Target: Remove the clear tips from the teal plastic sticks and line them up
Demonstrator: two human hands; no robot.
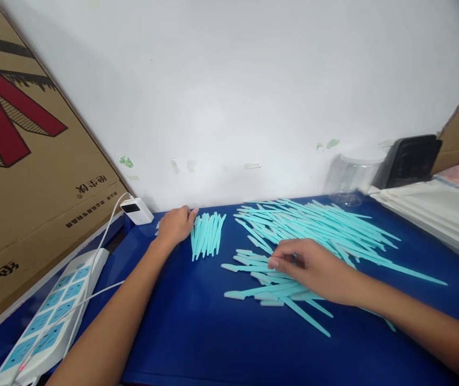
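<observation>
My left hand (175,224) rests at the back of the blue table, its thumb stretched out beside the top of a small bundle of turquoise eyebrow razors (206,236). Its other fingers are bent and partly hidden, and I see nothing held in it. My right hand (309,268) is closed in a pinch, thumb and index finger at a razor in a loose, smaller group of eyebrow razors (269,289); the palm covers part of that group. Behind it spreads a large heap of the same razors (305,222), their handles mostly pointing right.
A white power strip (52,316) with cables lies at the left, near a small white device (136,211). A printed cardboard box (40,150) leans there. At the back right stand a clear jar (355,177), a black holder (412,161) and a white stack (434,214).
</observation>
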